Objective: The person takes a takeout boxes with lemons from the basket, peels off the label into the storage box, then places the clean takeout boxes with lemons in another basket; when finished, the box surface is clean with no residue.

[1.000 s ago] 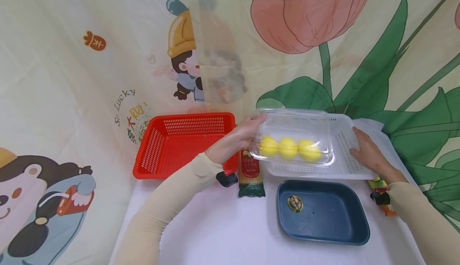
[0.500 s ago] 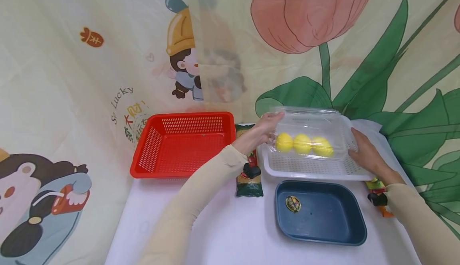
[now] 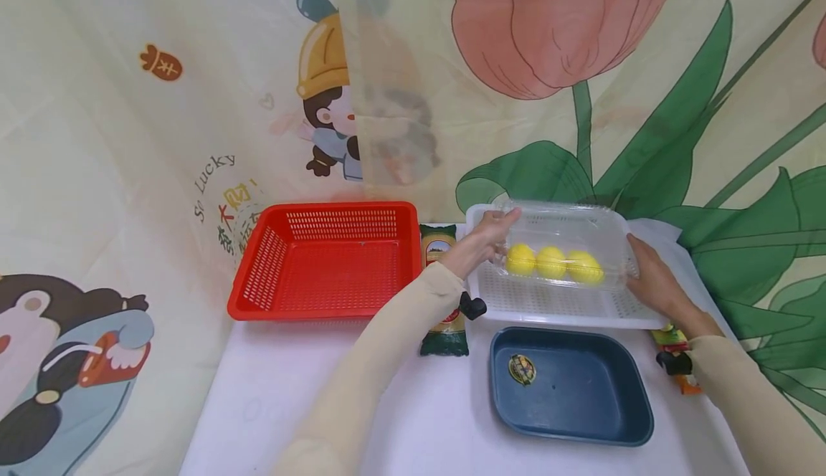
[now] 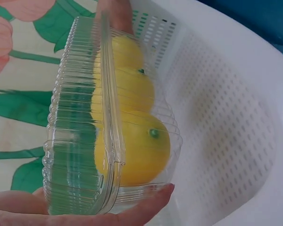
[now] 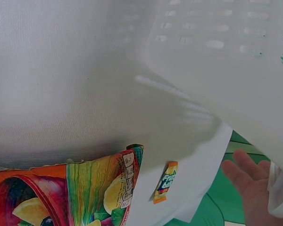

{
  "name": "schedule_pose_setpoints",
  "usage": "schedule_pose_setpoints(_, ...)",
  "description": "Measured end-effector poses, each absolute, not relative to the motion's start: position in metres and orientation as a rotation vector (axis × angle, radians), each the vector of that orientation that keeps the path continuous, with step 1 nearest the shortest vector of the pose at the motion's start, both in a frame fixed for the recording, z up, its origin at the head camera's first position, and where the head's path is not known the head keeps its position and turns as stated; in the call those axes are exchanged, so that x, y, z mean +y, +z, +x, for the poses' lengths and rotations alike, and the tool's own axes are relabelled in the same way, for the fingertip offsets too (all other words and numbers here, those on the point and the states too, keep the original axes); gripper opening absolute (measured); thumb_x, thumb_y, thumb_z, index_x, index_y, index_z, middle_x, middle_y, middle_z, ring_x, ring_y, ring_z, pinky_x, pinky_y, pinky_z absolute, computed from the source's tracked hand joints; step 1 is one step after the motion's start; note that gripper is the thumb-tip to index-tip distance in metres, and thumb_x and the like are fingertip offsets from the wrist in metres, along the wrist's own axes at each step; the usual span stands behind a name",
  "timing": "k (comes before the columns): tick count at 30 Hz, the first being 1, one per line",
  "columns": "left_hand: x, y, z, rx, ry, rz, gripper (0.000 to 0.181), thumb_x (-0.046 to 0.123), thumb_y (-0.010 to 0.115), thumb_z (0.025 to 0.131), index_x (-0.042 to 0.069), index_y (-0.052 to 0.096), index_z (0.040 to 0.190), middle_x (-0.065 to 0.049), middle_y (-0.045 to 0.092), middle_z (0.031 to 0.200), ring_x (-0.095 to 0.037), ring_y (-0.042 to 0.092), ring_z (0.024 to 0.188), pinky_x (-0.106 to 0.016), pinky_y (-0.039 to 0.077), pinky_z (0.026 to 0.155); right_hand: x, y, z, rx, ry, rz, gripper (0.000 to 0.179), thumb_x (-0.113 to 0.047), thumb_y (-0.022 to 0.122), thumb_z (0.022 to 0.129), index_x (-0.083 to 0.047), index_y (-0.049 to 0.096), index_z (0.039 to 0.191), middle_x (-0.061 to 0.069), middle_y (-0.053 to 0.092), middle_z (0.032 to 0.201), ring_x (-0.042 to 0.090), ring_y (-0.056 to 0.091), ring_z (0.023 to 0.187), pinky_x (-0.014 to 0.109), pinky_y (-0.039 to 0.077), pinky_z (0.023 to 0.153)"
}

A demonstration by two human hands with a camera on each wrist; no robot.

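Observation:
My left hand [image 3: 487,239] grips the left end of a clear plastic clamshell box [image 3: 568,225], its thumb at the upper edge. Three yellow lemons [image 4: 137,150], two showing small green stem ends, lie in a row inside. The box is tilted over a white perforated basket [image 3: 516,307], overlapping it in the head view. My right hand [image 3: 654,275] holds the basket's right rim, close to the box's far end. Right-hand fingers [image 5: 240,172] show past the basket wall in the right wrist view.
A red perforated basket [image 3: 335,268] stands left, with a spaghetti-like packet [image 3: 445,340] beside it. A dark blue tray [image 3: 568,390] bearing a round sticker sits in front. A colourful fruit-print packet [image 5: 99,188] and a small snack packet [image 5: 165,182] lie at right.
My left hand has carried the box of lemons rightward, bringing its right end up to my right hand. The right hand stays at the basket's right rim.

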State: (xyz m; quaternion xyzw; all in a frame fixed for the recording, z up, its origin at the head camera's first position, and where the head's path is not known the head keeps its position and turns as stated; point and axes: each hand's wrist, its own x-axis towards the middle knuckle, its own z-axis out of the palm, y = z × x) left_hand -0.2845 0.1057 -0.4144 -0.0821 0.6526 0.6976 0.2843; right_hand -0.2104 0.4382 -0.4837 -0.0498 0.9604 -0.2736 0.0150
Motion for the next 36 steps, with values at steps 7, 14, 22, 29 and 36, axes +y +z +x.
schedule_pose_setpoints(7, 0.117, -0.424, -0.287, 1.821, 1.884, -0.288, 0.064, 0.048, 0.055, 0.102, 0.019, 0.032, 0.155, -0.025, 0.043, 0.150, -0.056, 0.051, 0.125, -0.067, 0.042, 0.106, 0.439, -0.482, -0.214, 3.006, -0.852, -0.174, 0.085, 0.003, 0.054, 0.096, 0.000, 0.000, 0.161, 0.040, 0.007, 0.160, 0.065, 0.020, 0.140, 0.080, 0.020, 0.107)
schedule_pose_setpoints(14, 0.129, -0.440, -0.284, 1.806, 1.875, -0.321, 0.062, 0.048, 0.054, 0.103, 0.017, 0.033, 0.152, -0.025, 0.042, 0.150, -0.060, 0.048, 0.129, -0.071, 0.039, 0.106, 0.435, -0.491, -0.212, 3.013, -0.842, -0.180, 0.082, 0.004, 0.053, 0.095, 0.003, 0.002, 0.160, 0.041, 0.010, 0.159, 0.065, 0.019, 0.140, 0.078, 0.018, 0.110)
schedule_pose_setpoints(22, 0.138, -0.449, -0.280, 1.803, 1.853, -0.302, 0.063, 0.049, 0.055, 0.102, 0.018, 0.034, 0.152, -0.028, 0.045, 0.147, -0.057, 0.051, 0.126, -0.072, 0.042, 0.103, 0.439, -0.490, -0.207, 3.038, -0.798, -0.158, 0.087, 0.005, 0.057, 0.094, 0.002, 0.000, 0.160, 0.042, 0.010, 0.158, 0.067, 0.024, 0.135, 0.081, 0.022, 0.104)
schedule_pose_setpoints(29, 0.139, -0.454, -0.286, 1.821, 1.841, -0.349, 0.062, 0.050, 0.057, 0.101, 0.020, 0.036, 0.151, -0.024, 0.049, 0.144, -0.055, 0.054, 0.124, -0.067, 0.048, 0.100, 0.437, -0.489, -0.209, 3.055, -0.805, -0.186, 0.085, 0.006, 0.055, 0.094, 0.003, 0.002, 0.160, 0.043, 0.012, 0.157, 0.067, 0.024, 0.135, 0.081, 0.022, 0.105)
schedule_pose_setpoints(36, 0.142, -0.457, -0.290, 1.855, 1.823, -0.376, 0.059, 0.049, 0.057, 0.101, 0.020, 0.038, 0.149, -0.017, 0.048, 0.146, -0.055, 0.057, 0.121, -0.066, 0.048, 0.100, 0.436, -0.488, -0.208, 3.056, -0.814, -0.184, 0.084, 0.007, 0.054, 0.093, 0.003, 0.003, 0.160, 0.042, 0.013, 0.157, 0.068, 0.025, 0.135, 0.082, 0.024, 0.103)
